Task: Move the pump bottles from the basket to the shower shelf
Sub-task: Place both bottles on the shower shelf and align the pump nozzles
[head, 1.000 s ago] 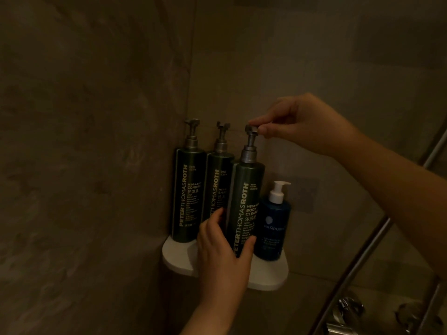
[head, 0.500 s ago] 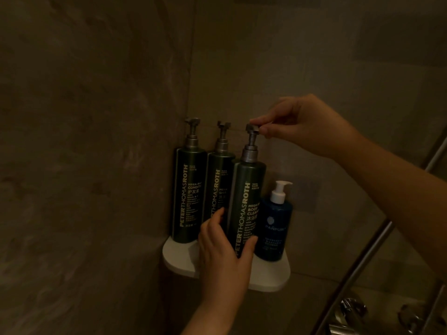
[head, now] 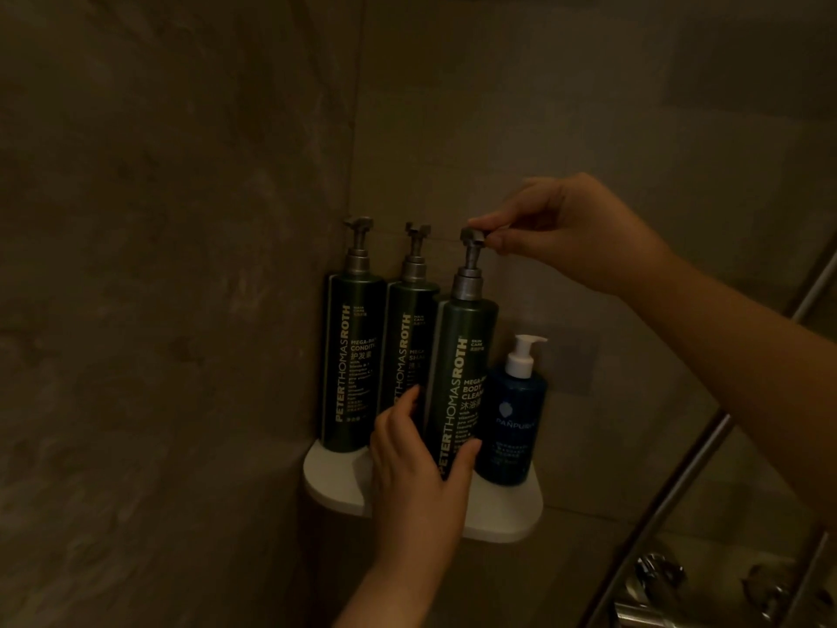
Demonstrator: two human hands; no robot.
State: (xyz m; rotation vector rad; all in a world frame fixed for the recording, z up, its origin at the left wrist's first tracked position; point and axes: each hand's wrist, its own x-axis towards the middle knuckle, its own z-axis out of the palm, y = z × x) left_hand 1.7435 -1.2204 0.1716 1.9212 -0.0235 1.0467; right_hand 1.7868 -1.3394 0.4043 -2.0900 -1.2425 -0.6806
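Three tall dark green pump bottles stand upright on the white corner shower shelf (head: 498, 514): the conditioner bottle (head: 351, 355) at the left, a second bottle (head: 405, 346) in the middle, and the body cleanser bottle (head: 459, 378) in front right. My left hand (head: 416, 473) grips the cleanser bottle's lower body from the front. My right hand (head: 570, 233) pinches the metal pump head (head: 471, 237) of that same bottle. A small blue bottle (head: 514, 423) with a white pump stands at the shelf's right. The basket is out of view.
Dim tiled walls meet in the corner behind the shelf. A slanted metal rail (head: 679, 482) runs along the right side, and chrome tap fittings (head: 656, 577) sit at the lower right.
My right hand has turned the cleanser bottle's pump head slightly, so its nozzle shows more to the side. My left hand keeps its grip on the bottle, and the bottles stay in place.
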